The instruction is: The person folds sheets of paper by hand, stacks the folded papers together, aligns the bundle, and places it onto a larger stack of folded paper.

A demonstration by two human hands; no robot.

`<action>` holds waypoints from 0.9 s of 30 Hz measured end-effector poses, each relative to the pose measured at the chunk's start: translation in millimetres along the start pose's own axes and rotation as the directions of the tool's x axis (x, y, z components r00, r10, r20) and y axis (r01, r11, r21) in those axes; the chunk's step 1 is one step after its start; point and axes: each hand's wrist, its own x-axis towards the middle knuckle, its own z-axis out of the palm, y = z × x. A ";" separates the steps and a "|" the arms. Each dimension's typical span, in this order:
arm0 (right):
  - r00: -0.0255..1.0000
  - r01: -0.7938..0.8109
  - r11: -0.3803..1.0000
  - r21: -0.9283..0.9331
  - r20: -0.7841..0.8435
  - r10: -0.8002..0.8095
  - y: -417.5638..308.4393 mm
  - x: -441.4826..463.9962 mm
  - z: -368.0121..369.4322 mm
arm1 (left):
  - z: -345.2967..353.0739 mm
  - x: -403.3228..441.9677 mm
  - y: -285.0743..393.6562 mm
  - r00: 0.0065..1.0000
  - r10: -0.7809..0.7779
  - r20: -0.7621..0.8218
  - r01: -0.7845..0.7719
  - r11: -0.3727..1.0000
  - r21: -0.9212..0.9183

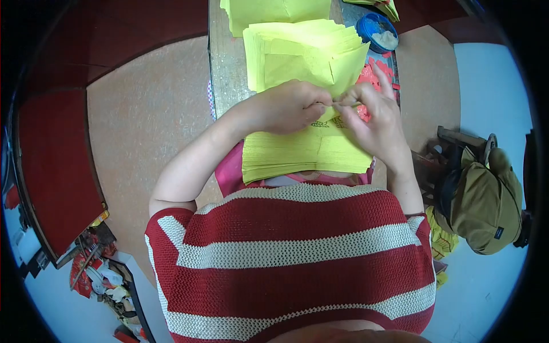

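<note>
My left hand [300, 106] is curled closed, its thumb and forefinger pinched together. Thumb and forefinger of my right hand [377, 114] pinch close against it, with another finger raised. A thin bit of something shows between the two pinches, too small to name. Below my hands lies a stack of yellow paper sheets [303, 155] with dark print near its upper edge. A second, fanned stack of yellow sheets [297, 60] lies just beyond my hands. Red paper pieces [365, 113] show beside and partly behind my right hand.
A blue round tub [366, 26] holding a whitish lump stands at the table's [229, 68] far right. More yellow sheets [274, 10] lie at the far end. A brown bag [483, 208] hangs at right. Assorted clutter [108, 280] sits at lower left.
</note>
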 end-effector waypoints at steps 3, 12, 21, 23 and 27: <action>0.998 0.057 0.985 -0.162 0.022 -0.055 -16.8 -1.0 -17.0 | -5.4 1.9 -4.2 1.000 0.010 -0.012 -0.011 1.000 -0.014; 0.982 -0.029 0.995 0.094 0.190 0.011 -9.4 -6.2 -3.6 | -20.1 -14.6 23.4 0.841 0.211 -0.498 -0.151 0.976 0.157; 0.986 -0.015 0.984 0.178 0.165 -0.015 -11.6 -12.4 1.8 | 2.3 -7.2 -5.5 0.993 -0.093 -0.078 0.092 0.996 -0.021; 0.980 -0.088 0.974 0.207 0.191 0.048 -13.1 -12.9 -0.3 | -2.0 -7.9 0.7 0.992 -0.121 -0.036 0.118 0.991 -0.063; 0.985 -0.090 0.995 0.041 0.148 0.083 -9.4 -3.1 -4.6 | 8.5 -10.7 -0.8 0.994 -0.017 -0.106 0.015 1.000 -0.015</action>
